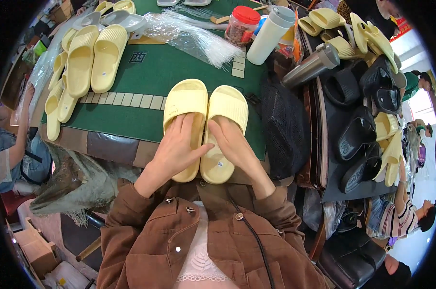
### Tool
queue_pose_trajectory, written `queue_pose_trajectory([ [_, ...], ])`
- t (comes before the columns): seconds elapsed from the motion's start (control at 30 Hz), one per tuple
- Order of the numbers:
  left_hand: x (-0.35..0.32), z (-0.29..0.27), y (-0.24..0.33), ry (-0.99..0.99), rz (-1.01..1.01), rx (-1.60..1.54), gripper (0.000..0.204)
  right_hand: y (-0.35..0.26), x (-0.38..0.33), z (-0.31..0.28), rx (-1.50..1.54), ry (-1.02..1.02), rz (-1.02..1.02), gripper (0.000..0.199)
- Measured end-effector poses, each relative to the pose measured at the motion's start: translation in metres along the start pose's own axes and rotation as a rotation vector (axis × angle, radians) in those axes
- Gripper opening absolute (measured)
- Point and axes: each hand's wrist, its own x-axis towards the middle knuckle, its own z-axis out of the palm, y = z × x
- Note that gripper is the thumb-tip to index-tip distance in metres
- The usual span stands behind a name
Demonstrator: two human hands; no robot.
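A pair of pale yellow slide slippers lies side by side on the green table mat in front of me, toes pointing away. My left hand (179, 142) reaches into the left slipper (186, 94); its fingers are stretched out, the tips hidden under the strap, and the thumb is spread toward the right slipper (218, 166). Into that one goes my right hand (230, 139), lying flat with its fingertips out of sight beneath the strap. Neither hand is closed round a slipper. A small round sticker marks the right slipper's heel.
More yellow slippers (102, 58) are stacked at the far left, beside clear plastic wrapping (189, 36). A red-lidded jar (240, 26), a white bottle (270, 36) and a steel flask (310, 66) stand or lean at the far right. Black slippers (355, 132) fill the right side; people are nearby.
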Motion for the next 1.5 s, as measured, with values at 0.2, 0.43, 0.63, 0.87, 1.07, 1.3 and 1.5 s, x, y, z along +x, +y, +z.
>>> queue_pose_trajectory([
  [0.2,0.018,0.019,-0.004,-0.031,0.008,0.145,0.063,0.018,0.018,0.015,0.017,0.079,0.038,0.054],
  [0.43,0.041,0.032,-0.012,-0.180,-0.186,0.114,0.032,0.020,0.021,0.017,-0.112,0.081,0.095,0.061],
  [0.63,0.043,0.038,-0.018,-0.334,-0.353,0.192,0.034,0.016,0.025,0.022,-0.127,0.059,0.154,0.063],
  [0.87,0.032,0.051,-0.028,-0.160,-0.220,0.224,0.037,0.025,0.015,0.026,-0.175,0.123,0.012,0.053],
  [1.07,0.028,0.055,-0.035,-0.124,-0.183,0.230,0.035,0.016,-0.008,0.028,-0.379,0.326,-0.287,0.042],
  [1.3,0.035,0.043,0.009,-0.271,-0.230,0.204,0.046,-0.025,-0.028,-0.039,-0.140,0.221,-0.084,0.014],
  [1.5,0.032,0.053,0.007,-0.132,-0.122,0.249,0.046,-0.014,-0.016,-0.073,-0.139,0.360,-0.093,0.014],
])
